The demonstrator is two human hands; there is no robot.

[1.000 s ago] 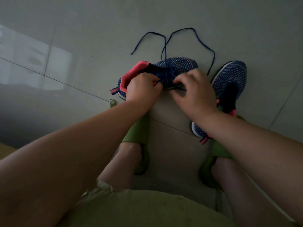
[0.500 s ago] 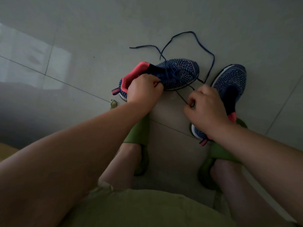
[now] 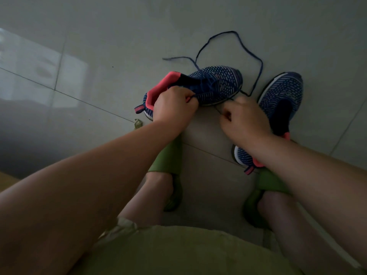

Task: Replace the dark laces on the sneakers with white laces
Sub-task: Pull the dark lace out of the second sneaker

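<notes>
Item: sneaker being unlaced (image 3: 208,86), centre of the frame, lying on its side on the tiled floor (image 3: 119,36), pink collar toward upper left. Your left hand (image 3: 174,105) steadies it at the collar; the fingers are curled round the shoe's edge and appear to pinch a strand there.

Item: dark lace (image 3: 248,50), partly threaded through the eyelets, the free length looping across the floor at upper centre. Your right hand (image 3: 244,120), centre right, has its fingers curled tight, pinching a strand that runs back to the shoe.

Item: second sneaker (image 3: 282,104), right of centre, upright, partly under your right wrist; no lace is visible on it.

Handling note: draw each crossing out one row at a time, pulling along the eyelet line, not sideways, while your left hand keeps the shoe from sliding. Mind the floor loop; it could knot.

White laces: not in view.
</notes>
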